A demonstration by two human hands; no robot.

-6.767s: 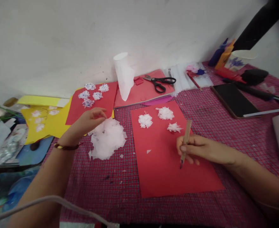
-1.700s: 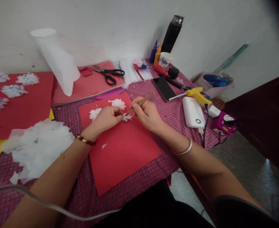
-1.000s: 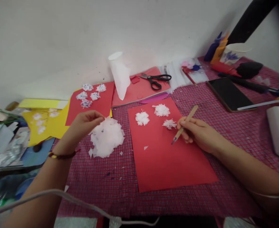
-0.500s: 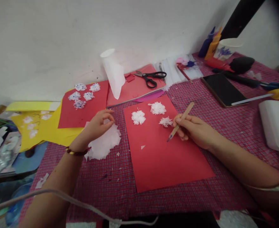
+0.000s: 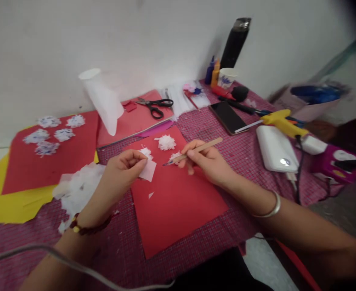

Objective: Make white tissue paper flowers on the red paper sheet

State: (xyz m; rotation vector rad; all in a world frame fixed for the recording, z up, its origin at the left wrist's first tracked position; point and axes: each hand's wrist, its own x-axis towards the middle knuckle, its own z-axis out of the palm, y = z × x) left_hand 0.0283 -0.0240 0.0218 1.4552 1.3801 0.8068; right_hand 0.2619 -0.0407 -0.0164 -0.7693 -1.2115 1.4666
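Between thumb and finger, my left hand [image 5: 121, 173] pinches a small white tissue paper square [image 5: 148, 171] above the red sheet [image 5: 178, 206]. My right hand [image 5: 206, 161] grips a wooden pencil-like stick [image 5: 200, 147], its dark-stained tip pointing left toward the square. On the red sheet sit white paper tufts: one at the back [image 5: 166, 142], a smaller tuft [image 5: 174, 157] partly behind my right fingers, and a left tuft [image 5: 146, 152] partly covered by my left hand. A pile of tissue squares [image 5: 81, 188] lies left of the sheet, partly behind my left forearm.
Black-handled scissors [image 5: 156, 107] lie on a red folder [image 5: 120, 125]; a white paper roll [image 5: 102, 101] stands beside them. Further left, another red sheet [image 5: 50, 169] bears speckled tufts. At right are a phone [image 5: 228, 116], a power bank [image 5: 276, 149] and a yellow glue gun [image 5: 282, 121].
My left hand has gone from the tissue pile to above the red sheet, now with a tissue square. The stick has come close to it. The view has swung right.
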